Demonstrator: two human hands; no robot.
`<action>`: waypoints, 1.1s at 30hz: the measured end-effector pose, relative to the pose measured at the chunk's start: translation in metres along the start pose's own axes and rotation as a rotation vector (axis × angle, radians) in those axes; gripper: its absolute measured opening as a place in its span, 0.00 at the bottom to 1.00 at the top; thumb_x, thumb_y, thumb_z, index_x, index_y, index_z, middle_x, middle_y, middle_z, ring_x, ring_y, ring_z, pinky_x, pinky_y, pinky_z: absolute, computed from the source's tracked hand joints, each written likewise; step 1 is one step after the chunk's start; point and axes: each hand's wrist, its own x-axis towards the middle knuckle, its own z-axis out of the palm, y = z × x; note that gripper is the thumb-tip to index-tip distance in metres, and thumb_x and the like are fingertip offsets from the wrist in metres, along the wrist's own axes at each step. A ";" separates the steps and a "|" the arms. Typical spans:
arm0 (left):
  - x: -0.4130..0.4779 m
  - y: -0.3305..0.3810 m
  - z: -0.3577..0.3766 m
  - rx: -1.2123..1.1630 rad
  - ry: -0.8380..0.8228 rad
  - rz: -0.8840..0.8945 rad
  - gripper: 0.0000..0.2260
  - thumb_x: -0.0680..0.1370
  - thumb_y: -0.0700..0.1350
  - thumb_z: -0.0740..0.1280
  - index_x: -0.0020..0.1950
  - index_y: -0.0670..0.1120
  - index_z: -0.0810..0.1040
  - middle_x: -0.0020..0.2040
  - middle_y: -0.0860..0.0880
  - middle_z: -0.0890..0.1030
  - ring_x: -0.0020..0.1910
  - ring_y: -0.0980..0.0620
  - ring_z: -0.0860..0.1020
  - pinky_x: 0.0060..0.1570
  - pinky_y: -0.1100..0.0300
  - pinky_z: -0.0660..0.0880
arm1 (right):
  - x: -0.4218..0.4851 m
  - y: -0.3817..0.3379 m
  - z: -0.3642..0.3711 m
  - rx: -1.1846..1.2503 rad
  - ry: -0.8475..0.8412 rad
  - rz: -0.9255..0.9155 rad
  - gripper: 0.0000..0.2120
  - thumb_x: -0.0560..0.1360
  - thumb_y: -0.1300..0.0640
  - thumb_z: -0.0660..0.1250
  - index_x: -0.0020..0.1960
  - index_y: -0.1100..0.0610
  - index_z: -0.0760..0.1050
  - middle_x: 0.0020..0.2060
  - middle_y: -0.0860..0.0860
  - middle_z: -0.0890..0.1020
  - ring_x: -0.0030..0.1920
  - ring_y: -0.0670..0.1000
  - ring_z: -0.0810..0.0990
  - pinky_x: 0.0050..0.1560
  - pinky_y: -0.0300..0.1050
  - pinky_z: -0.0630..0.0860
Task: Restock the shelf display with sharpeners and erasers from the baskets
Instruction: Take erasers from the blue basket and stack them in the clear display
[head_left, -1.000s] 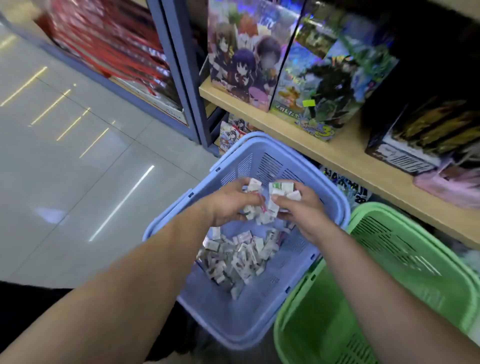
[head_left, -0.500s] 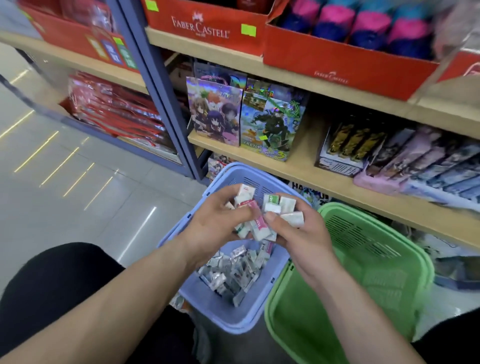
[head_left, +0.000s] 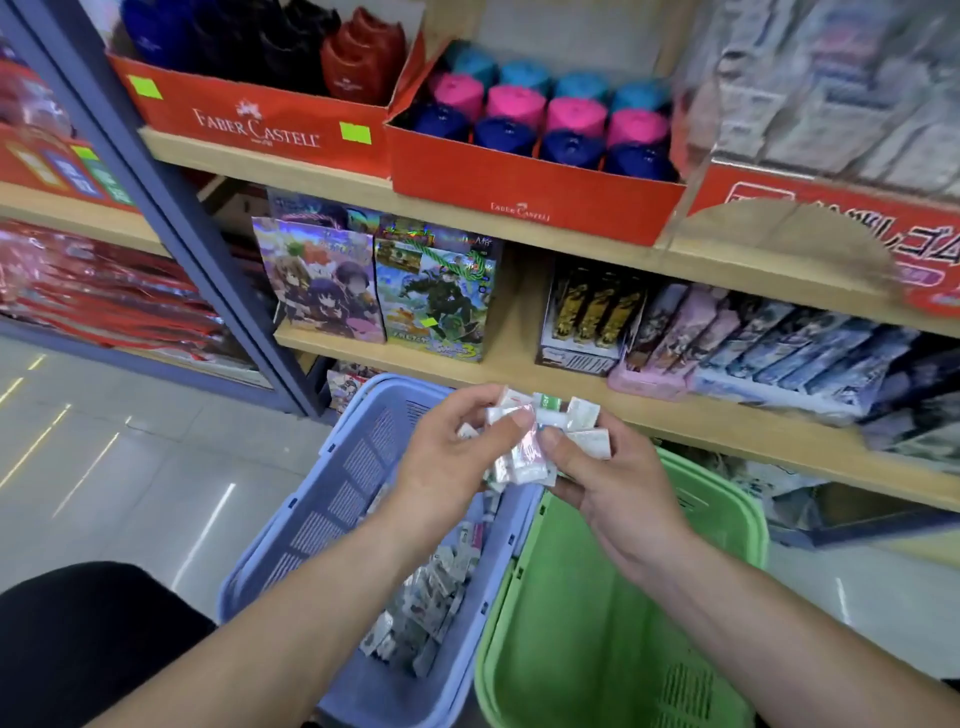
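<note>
**Erasers held in both hands above the baskets**

A wooden shelf (head_left: 519, 364) with red display boxes (head_left: 535, 182) is seen at the far side. A blue basket (head_left: 332, 499) is set on the grey tiled floor (head_left: 104, 467), touching a green basket (head_left: 597, 623) to its right. Loose wrapped erasers lie in the blue one. A bunch of white wrapped erasers (head_left: 540, 436) is clamped between the left hand (head_left: 447, 467) and right hand (head_left: 618, 488), pressed together near mid-scene.

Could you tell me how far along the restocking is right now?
Early on. Both hands, left and right, share a grip on a bunch of small wrapped packets, raised above the baskets but not yet shelved. Plenty more packets remain in the blue basket. The green basket shows no stock.
</note>
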 end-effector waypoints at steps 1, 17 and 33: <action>0.002 -0.002 0.006 -0.010 -0.015 0.004 0.11 0.75 0.49 0.76 0.55 0.51 0.82 0.38 0.59 0.74 0.38 0.57 0.77 0.42 0.56 0.75 | -0.001 -0.001 -0.004 -0.029 0.018 0.000 0.14 0.70 0.58 0.74 0.55 0.55 0.80 0.48 0.53 0.88 0.48 0.52 0.87 0.44 0.44 0.82; 0.049 0.005 0.067 -0.128 -0.134 -0.071 0.18 0.70 0.52 0.71 0.56 0.45 0.81 0.45 0.42 0.86 0.37 0.48 0.83 0.36 0.54 0.82 | 0.019 -0.041 -0.059 -0.012 -0.074 0.149 0.12 0.80 0.70 0.62 0.58 0.58 0.76 0.53 0.54 0.86 0.56 0.53 0.85 0.60 0.50 0.81; 0.046 0.024 0.054 -0.249 -0.087 -0.071 0.12 0.74 0.49 0.71 0.55 0.45 0.80 0.44 0.42 0.84 0.35 0.46 0.82 0.31 0.55 0.79 | 0.029 -0.059 -0.041 -0.035 -0.018 0.067 0.14 0.75 0.63 0.72 0.56 0.51 0.74 0.55 0.59 0.79 0.51 0.54 0.86 0.45 0.46 0.85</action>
